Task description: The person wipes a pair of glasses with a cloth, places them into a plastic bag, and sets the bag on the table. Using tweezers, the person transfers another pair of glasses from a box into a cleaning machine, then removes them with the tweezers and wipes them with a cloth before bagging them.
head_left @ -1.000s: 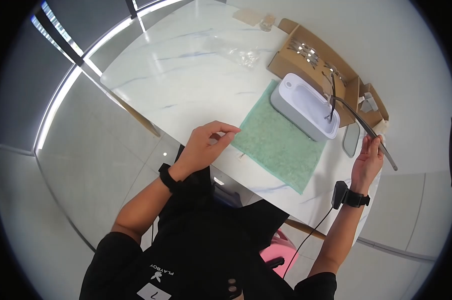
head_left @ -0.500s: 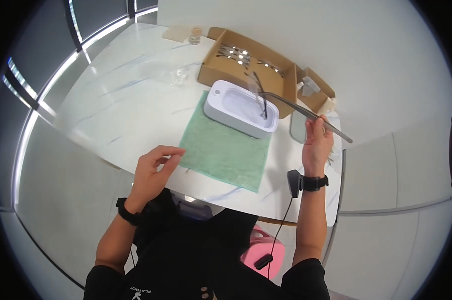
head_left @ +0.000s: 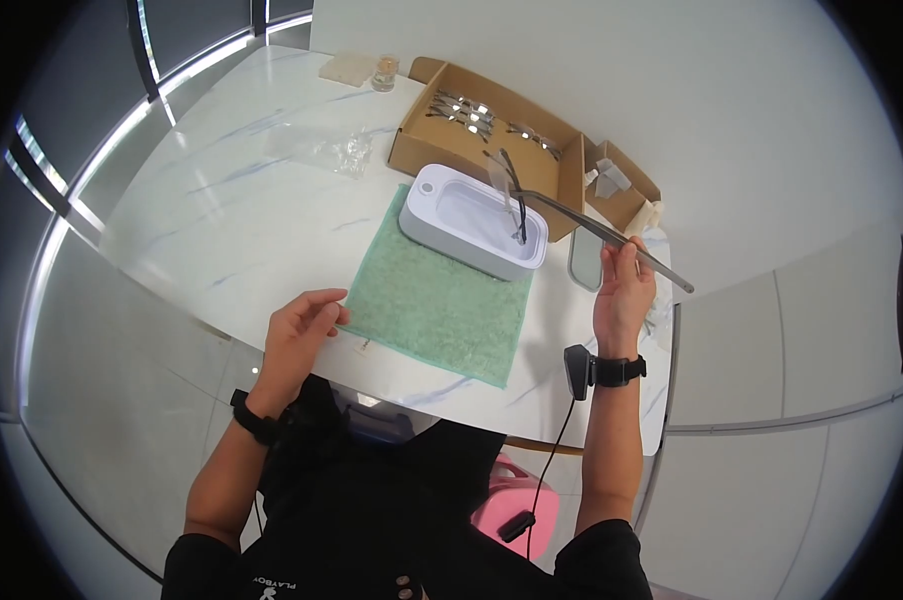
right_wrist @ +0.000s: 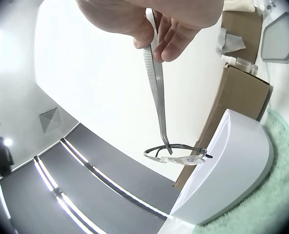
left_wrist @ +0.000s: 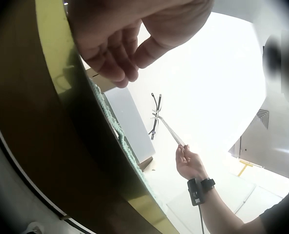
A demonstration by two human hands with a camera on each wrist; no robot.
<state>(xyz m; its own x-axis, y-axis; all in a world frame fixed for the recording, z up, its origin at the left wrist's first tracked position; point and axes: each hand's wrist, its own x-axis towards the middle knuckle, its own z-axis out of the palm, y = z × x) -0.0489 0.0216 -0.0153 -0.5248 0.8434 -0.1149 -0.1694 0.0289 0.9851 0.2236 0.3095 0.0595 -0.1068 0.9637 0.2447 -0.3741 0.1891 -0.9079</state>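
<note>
Head view: one pair of eyeglasses (head_left: 523, 220), dark temples and clear lenses, raised in the jaws of long bent-tip tweezers (head_left: 582, 220), over the right-hand end of a white ultrasonic cleaner (head_left: 462, 243). Long axis slanting from near the cardboard box (head_left: 412, 142) down toward the cleaner's basin; which end is the front, not to be told. Right hand (head_left: 625, 300): thumb and fingers pinching the tweezers well back from the tips. Left hand (head_left: 300, 335): fingers loosely bent, holding nothing, beside the edge of the green towel (head_left: 422, 310) on the marble-patterned counter (head_left: 202, 225); contact with the towel, cannot tell. Left wrist view: eyeglasses small and dark, long axis close to upright, tweezers meeting them near mid-length; left hand relaxed, thumb apart from the fingertips. Right wrist view: eyeglasses lying crosswise below the tweezer tips, one end at the cleaner's rim; touching or just apart, cannot tell. Handling, by judgement: light, thin and fairly stiff, hinges liable to swing, lenses easily scratched, smooth parts slippery if wet. Best hold: the bridge or a firm part of the frame near the balance point, clear of the lenses; a grip on one thin temple would let the pair twist.
</note>
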